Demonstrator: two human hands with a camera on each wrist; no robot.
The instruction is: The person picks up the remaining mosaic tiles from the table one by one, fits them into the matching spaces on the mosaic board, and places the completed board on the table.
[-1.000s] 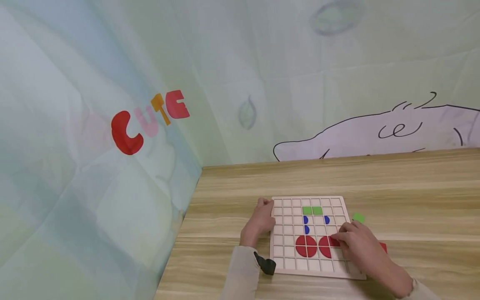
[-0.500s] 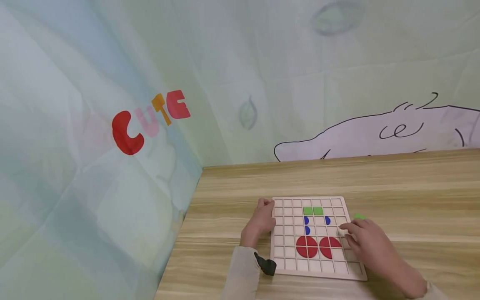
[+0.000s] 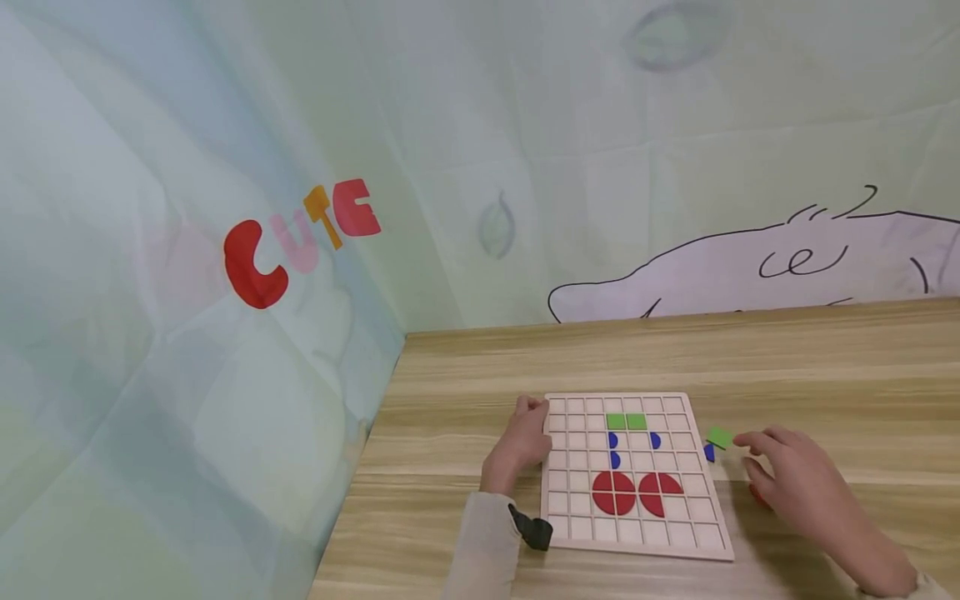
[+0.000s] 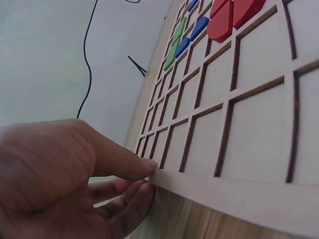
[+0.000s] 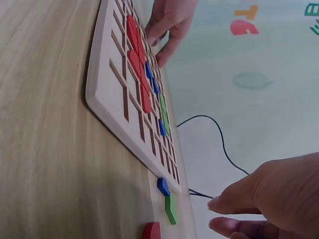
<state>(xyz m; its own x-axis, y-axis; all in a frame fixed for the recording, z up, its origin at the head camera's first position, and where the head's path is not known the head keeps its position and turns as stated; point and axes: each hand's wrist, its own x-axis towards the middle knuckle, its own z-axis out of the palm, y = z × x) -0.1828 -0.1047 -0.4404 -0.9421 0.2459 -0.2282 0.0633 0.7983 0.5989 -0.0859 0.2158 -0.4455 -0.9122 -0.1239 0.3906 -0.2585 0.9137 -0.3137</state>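
My left hand (image 3: pixel 523 442) grips the left edge of a pale wooden grid board (image 3: pixel 592 530); the left wrist view shows the thumb (image 4: pixel 142 168) on the rim and curled fingers beside it. On the board lie a red circle (image 3: pixel 603 504) of quarter pieces, a three-quarter red circle (image 3: pixel 649 484), two green squares (image 3: pixel 616 422) and several blue half-circles (image 3: pixel 655 441). Off its right edge, my right hand (image 3: pixel 802 479) hovers with loosely bent, empty fingers, the index fingertip close to a loose green square (image 3: pixel 720 438). A loose blue half-circle (image 5: pixel 163 186) lies between that square and the board.
A red piece (image 5: pixel 152 231) lies on the wooden table (image 3: pixel 480 367) near the right hand, which partly covers it in the head view. A black strap (image 3: pixel 534 530) hangs at the left wrist. Printed cloth walls (image 3: pixel 450 167) stand behind the table and at its left.
My right hand has let go of a red quarter piece, which now lies in the right red group, and has moved right off the board toward the loose pieces. The left hand stays put.
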